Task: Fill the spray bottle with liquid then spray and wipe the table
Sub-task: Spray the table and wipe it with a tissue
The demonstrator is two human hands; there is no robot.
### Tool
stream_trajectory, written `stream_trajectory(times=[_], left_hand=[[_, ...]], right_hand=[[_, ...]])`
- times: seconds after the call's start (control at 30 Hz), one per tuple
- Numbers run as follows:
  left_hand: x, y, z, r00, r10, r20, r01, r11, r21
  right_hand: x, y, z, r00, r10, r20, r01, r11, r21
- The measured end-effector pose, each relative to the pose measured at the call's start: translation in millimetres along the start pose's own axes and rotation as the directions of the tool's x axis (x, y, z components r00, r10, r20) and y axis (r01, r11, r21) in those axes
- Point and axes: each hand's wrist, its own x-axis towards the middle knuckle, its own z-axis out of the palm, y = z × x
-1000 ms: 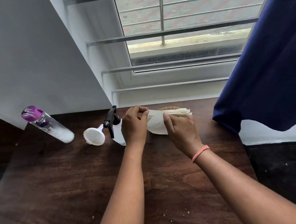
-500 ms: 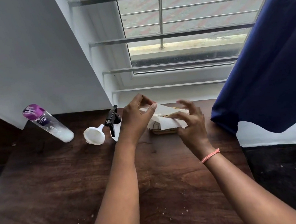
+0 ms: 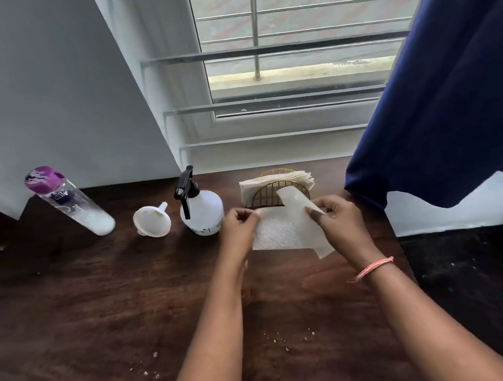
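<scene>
While crumbs [image 3: 276, 337] lie nearest on the counter [image 3: 69, 326], the left hand [image 3: 239, 228] and right hand [image 3: 339, 220] each pinch an edge of the napkin [image 3: 281, 229], stretched left-right between them. Just beyond the left hand stands the spray bottle [image 3: 203, 211], upright, nozzle apparently pointing left toward the funnel [image 3: 152, 221]; the left hand is nearer.
</scene>
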Motion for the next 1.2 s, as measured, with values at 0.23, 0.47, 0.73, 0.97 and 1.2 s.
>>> stream_trajectory(times=[0.23,0.47,0.73,0.97,1.2], left_hand=[[8.0,-33.5,40.9,0.983,-0.167,-0.081,0.163,0.985,-0.048],[29.7,-57.4,79.2,0.984,-0.175,0.017,0.176,0.981,-0.086],[-18.4,-32.0,54.2,0.995,0.049,-0.082,-0.045,0.998,0.045],[-51.5,-59.8,30.2,0.963,0.125,0.239,-0.179,0.959,0.221],[-64.4,-70.7,36.0,0.899,0.092,0.428,-0.339,0.765,0.547]], right_hand=[[-27.3,32.8,-36.3,0.972,0.086,-0.22,-0.089,0.996,-0.003],[-45.6,74.7,-45.9,0.944,0.285,-0.167,-0.275,0.958,0.079],[-76.8,97.6,-11.9,0.958,0.266,-0.103,-0.284,0.926,-0.25],[-83.8,98.9,-6.4,0.976,0.216,0.032,-0.194,0.926,-0.323],[-101.4,98.6,6.2,0.996,0.006,-0.086,-0.045,0.889,-0.456]])
